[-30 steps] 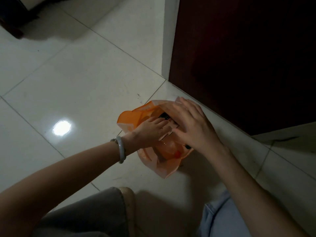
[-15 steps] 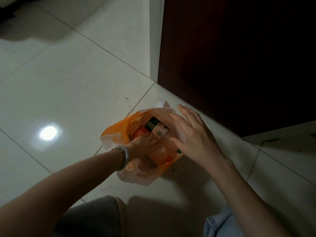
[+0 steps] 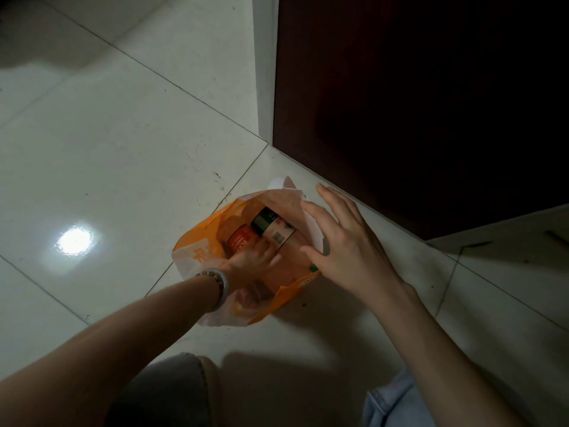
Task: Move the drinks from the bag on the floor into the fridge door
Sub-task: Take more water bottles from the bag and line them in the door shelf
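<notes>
An orange plastic bag stands on the tiled floor with its mouth spread wide. Inside it lie a red-labelled drink and a drink with a dark green and white label. My left hand, a pale bangle on its wrist, reaches down into the bag, fingertips on the drinks; its grip is hidden. My right hand rests against the bag's right rim with fingers spread. A dark red-brown door rises just behind the bag.
A white wall edge stands left of the dark door. Pale glossy floor tiles spread to the left, with a lamp's reflection. My knees fill the bottom edge, in grey cloth and light denim.
The bag's mouth has been pulled open, showing the drinks. My left hand has gone deeper inside, and my right hand has slid off the top to the right rim.
</notes>
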### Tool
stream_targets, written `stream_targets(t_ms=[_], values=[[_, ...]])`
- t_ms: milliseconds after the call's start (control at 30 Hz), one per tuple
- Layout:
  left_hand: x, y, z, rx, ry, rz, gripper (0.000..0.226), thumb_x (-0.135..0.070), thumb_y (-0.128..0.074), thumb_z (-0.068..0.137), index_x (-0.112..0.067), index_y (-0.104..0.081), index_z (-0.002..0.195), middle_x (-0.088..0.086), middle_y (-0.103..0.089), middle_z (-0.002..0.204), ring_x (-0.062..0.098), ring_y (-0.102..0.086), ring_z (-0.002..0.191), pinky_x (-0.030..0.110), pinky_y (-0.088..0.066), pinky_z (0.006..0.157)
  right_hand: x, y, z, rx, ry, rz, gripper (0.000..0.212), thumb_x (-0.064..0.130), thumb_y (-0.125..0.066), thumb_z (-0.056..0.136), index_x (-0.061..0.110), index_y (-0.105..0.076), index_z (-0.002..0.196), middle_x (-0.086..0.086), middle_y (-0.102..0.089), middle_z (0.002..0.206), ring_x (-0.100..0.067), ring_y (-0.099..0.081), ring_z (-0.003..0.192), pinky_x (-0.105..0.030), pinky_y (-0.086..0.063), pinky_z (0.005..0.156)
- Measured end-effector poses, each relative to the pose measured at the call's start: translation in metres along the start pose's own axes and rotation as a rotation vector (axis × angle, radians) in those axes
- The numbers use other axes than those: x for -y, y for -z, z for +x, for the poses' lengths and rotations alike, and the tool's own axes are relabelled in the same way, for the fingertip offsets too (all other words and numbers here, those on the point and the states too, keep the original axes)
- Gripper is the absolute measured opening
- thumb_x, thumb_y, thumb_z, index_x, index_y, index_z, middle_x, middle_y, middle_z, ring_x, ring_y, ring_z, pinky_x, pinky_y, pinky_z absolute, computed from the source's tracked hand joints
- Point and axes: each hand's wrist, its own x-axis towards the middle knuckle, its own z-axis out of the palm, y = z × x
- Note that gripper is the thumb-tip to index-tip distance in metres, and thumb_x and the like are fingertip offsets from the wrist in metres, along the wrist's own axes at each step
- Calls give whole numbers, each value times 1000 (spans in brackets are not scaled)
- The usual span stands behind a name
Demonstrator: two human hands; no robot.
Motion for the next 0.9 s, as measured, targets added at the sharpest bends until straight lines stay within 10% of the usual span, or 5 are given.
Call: stream_targets(t_ms=[300,500,700,900], values=[[-4,10,-9,4,45,-148,69,-13,-48,90,-9,-8,146,22,-14,151,41,-26,133,54,-33,104,2,2,-2,-11,27,-13,66,18,-79,70,13,-50,129,-18,-39,143,-31,-35,134,-43,-38,105],[18,6,-26,-190,150,-398,75,-20,-87,51,-11,-57,120,12,-65,112,29,-66,87,35,-58,58,-2,2,0,-19,20,14,66,18,-79,71,15,-50,129,-17,-40,143,-29,-33,134,-44,-40,103],[54,29,-55,-259,471,-897,76,-29,-68,81,-9,-25,140,14,-44,133,35,-55,106,45,-51,79,0,1,5,-76,42,66,71,19,-79,70,15,-46,133,-17,-42,140,-31,-36,131,-45,-40,104],[85,74,-115,-558,508,-1112,82,-49,-71,70,-11,-33,133,11,-51,128,27,-59,103,40,-53,81,19,4,13,20,22,267,85,24,-81,70,19,-34,141,-5,-36,147,-14,-24,135,-32,-28,108]])
